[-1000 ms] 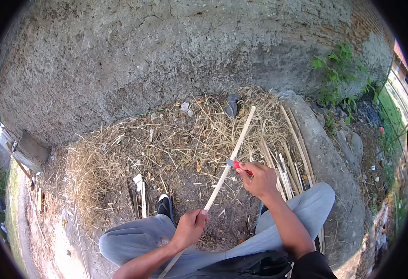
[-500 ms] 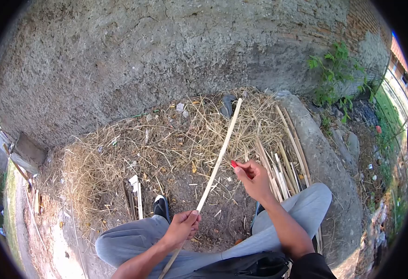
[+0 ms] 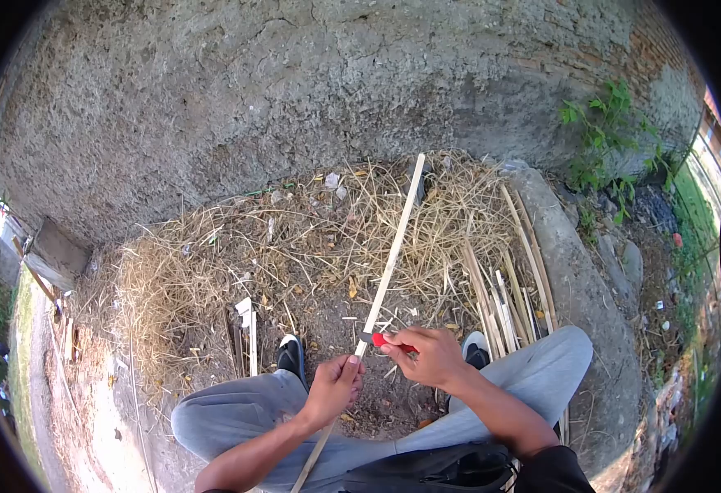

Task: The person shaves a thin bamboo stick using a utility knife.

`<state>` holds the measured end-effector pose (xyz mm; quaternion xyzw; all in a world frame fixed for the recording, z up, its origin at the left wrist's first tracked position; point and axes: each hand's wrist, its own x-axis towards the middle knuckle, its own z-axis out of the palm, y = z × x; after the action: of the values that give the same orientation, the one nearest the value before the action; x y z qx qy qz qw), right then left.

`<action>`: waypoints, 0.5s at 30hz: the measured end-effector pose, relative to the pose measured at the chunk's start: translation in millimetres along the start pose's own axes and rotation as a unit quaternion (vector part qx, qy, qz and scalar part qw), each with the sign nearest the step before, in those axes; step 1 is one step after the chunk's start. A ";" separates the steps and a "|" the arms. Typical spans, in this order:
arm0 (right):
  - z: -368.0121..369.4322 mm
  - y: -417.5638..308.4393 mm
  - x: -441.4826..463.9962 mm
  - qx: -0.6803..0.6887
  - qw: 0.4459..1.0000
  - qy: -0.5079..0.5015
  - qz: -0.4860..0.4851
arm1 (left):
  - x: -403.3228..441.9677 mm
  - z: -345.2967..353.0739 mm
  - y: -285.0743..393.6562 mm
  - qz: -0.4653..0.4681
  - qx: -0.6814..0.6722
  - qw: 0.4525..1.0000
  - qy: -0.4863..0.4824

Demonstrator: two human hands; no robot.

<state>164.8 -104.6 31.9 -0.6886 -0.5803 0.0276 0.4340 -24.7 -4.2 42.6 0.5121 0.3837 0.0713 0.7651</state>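
Observation:
My left hand point(image 3: 332, 390) is closed around a long, pale strip of split wood or bamboo point(image 3: 395, 246). The strip runs from between my legs up toward the wall. In my right hand point(image 3: 428, 357) is a small red-handled knife point(image 3: 380, 339), pinched by the fingers. Its short dark blade lies across the strip, just above my left hand, and appears to touch it. My fingers hide part of the red handle.
Dry straw point(image 3: 163, 287) and shavings cover the ground. Several more strips point(image 3: 504, 312) lie beside my right knee, along a concrete edge point(image 3: 578, 287). A rough wall point(image 3: 295, 99) rises ahead, with a green plant point(image 3: 611, 131) at right. My sandalled feet flank the strip.
My right hand has moved left and down, bringing the red-handled knife from beside the strip onto it. My left hand still grips the strip, which has shifted slightly with the view.

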 end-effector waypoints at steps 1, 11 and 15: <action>0.4 0.4 0.3 0.011 1.000 0.015 -0.009 | -0.4 0.9 0.6 -0.007 0.001 1.000 -0.002; 2.8 15.3 7.7 -0.018 0.999 0.027 -0.024 | -6.9 2.7 10.4 -0.047 -0.015 0.999 -0.009; -36.3 61.7 22.8 -0.100 0.985 0.036 0.136 | -30.3 10.1 1.9 -0.084 0.053 0.994 -0.043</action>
<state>239.7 -103.3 26.2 -0.8013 -0.4653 0.0031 0.3759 -38.5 -25.9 61.5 0.5203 0.3955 -0.0352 0.7560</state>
